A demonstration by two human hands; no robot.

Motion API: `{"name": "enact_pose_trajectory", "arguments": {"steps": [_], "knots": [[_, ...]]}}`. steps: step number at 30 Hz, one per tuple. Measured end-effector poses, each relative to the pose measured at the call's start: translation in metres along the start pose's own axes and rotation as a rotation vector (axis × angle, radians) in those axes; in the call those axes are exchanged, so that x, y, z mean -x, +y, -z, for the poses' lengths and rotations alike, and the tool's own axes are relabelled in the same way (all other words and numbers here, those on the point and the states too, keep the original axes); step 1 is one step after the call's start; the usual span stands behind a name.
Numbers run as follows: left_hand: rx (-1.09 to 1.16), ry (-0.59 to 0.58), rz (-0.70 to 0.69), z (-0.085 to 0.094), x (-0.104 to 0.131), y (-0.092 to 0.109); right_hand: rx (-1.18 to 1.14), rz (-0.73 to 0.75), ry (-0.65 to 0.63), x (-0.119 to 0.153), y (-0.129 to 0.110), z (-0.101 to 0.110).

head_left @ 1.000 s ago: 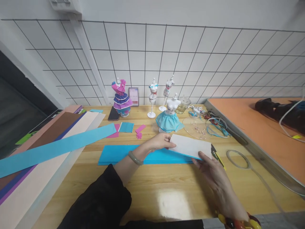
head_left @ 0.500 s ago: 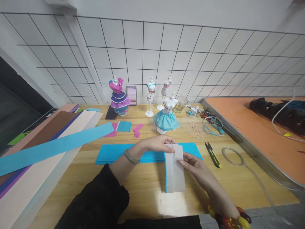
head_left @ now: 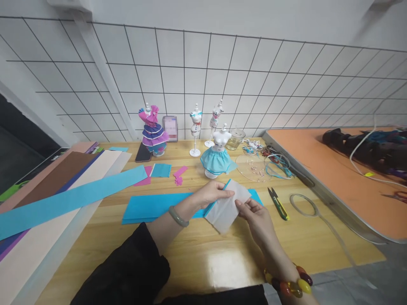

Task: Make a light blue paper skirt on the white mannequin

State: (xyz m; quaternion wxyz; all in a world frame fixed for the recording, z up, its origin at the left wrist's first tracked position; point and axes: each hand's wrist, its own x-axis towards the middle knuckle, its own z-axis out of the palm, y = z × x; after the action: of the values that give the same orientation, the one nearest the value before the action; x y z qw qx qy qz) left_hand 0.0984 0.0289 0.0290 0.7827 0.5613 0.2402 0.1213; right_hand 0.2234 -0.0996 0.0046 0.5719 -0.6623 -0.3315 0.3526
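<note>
Holding a folded white-and-blue paper piece (head_left: 226,205) between both hands above the wooden table (head_left: 197,254), tilted so that one corner is pointing down toward the near edge. Pinching its upper left edge with the left hand (head_left: 213,192), thumb and fingers closed on the paper, a green bangle (head_left: 178,216) sitting on that wrist and a black sleeve (head_left: 127,271) covering the forearm. Gripping its right edge with the right hand (head_left: 256,216), fingertips closed on the paper, a bracelet of coloured beads (head_left: 291,284) circling that wrist. Hovering just over the right end of a long blue paper strip (head_left: 152,206) lying flat on the table, the two touching or nearly so; contact not discernible. Lying just right of the hands: small yellow-handled snips (head_left: 277,203), and beyond them a loop of clear tubing (head_left: 303,203). Standing behind the hands: a mannequin in a light blue skirt (head_left: 215,159), two bare small mannequins (head_left: 203,127), and a mannequin in a purple and pink dress (head_left: 151,131) beside a dark phone (head_left: 143,151). Lying at left: a long blue sheet (head_left: 63,199) across brown, cream and purple sheets (head_left: 63,169). Resting at back right: a glass jar (head_left: 235,140), a clear round tray of beads (head_left: 254,167) and coils of cord (head_left: 280,165), all near an orange surface (head_left: 333,169).
</note>
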Motion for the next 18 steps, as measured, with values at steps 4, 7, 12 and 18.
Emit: {"name": "enact_pose_trajectory", "arguments": {"steps": [4, 7, 12, 18], "knots": [[-0.043, 0.054, 0.006, 0.002, -0.002, -0.001, 0.341, 0.076, 0.197, -0.013, 0.007, 0.043], [-0.105, 0.05, 0.034, 0.006, -0.004, -0.004, 0.638, 0.098, 0.335, -0.024, 0.012, 0.079], [-0.198, 0.022, 0.058, 0.008, -0.005, -0.009, 0.918, 0.074, 0.343, -0.03, 0.023, 0.112], [-0.136, -0.038, 0.033, 0.007, -0.002, -0.005, 0.908, 0.028, 0.334, -0.023, 0.023, 0.123]]}}
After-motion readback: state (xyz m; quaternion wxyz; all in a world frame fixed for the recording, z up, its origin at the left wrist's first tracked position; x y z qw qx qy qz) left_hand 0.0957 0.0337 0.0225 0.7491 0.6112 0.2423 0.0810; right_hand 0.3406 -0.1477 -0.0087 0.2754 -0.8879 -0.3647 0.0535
